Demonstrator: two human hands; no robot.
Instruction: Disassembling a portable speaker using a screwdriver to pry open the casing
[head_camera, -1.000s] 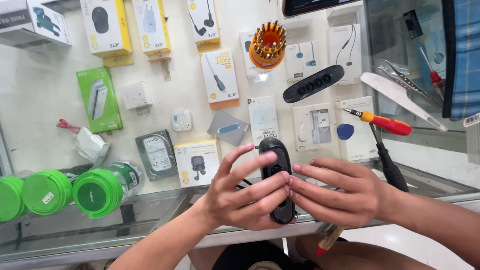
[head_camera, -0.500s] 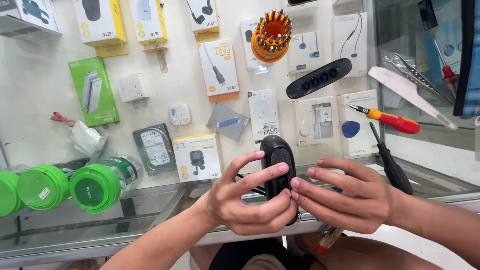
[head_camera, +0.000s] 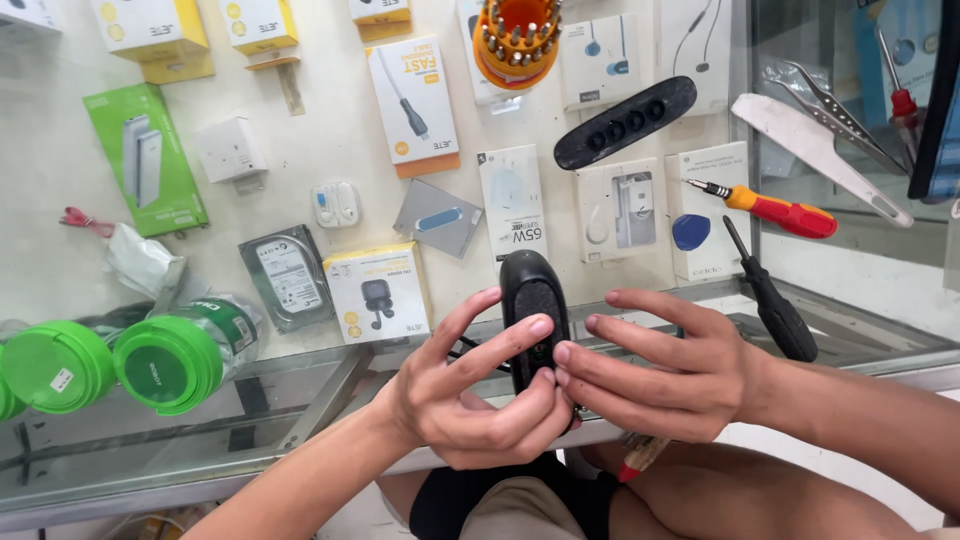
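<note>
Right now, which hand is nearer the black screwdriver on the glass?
Right. The right hand sits just left of the black screwdriver; the left hand is farther off, beyond the black device both hands hold.

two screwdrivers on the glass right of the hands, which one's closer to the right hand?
The black-handled screwdriver: its handle ends just above the right hand. The one with the red and orange handle lies farther up, beside the white boxes.

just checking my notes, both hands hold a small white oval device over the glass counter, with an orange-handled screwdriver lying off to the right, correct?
Not quite: the small oval device is black, not white, as the head view shows. The left hand and right hand do hold it over the glass counter, and the orange-handled screwdriver lies to the right.
</note>
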